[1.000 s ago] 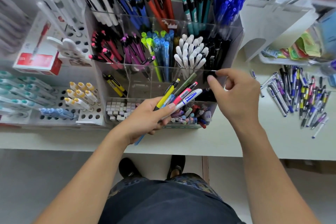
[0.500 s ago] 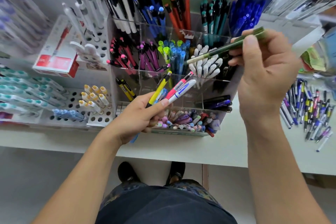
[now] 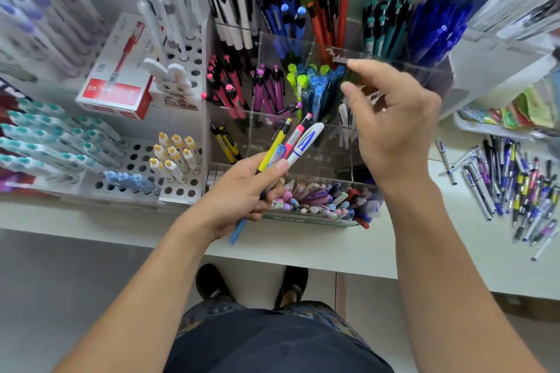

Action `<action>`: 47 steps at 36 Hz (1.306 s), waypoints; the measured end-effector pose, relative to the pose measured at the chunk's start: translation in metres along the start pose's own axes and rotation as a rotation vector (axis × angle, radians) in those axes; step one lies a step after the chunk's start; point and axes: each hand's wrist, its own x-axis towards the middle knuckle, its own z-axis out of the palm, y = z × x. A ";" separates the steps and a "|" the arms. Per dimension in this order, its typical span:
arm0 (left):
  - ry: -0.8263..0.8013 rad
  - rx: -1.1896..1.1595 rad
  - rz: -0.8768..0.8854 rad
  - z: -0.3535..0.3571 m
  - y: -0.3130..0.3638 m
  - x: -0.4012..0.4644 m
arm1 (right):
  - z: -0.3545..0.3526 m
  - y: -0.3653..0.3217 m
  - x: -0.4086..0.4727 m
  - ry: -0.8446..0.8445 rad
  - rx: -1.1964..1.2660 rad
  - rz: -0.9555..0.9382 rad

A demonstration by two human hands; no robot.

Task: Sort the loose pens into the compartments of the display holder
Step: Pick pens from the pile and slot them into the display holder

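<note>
The left hand (image 3: 239, 194) grips a bundle of pens (image 3: 288, 145): one yellow and black, one pink, one white with blue print, one light blue. In the clear display holder (image 3: 303, 48) at upper centre stand black-and-white, blue, orange-red, teal and deep blue pens, with pink, magenta, neon green and sky blue pens below. A red and white box (image 3: 121, 85) lies at upper left. Loose pens (image 3: 509, 188) at right are mixed purple, yellow, black and white.
</note>
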 end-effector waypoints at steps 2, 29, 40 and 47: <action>0.042 0.072 0.032 0.001 0.002 -0.001 | 0.009 0.005 -0.004 -0.043 -0.137 -0.024; 0.274 0.041 -0.065 -0.055 -0.035 -0.043 | 0.055 -0.042 -0.020 -0.216 0.253 0.127; 0.199 -0.095 -0.108 -0.071 -0.031 -0.060 | 0.117 -0.047 -0.045 -0.428 0.015 0.053; 0.264 0.065 -0.023 -0.051 -0.024 -0.047 | 0.090 -0.054 -0.047 -0.376 0.138 0.131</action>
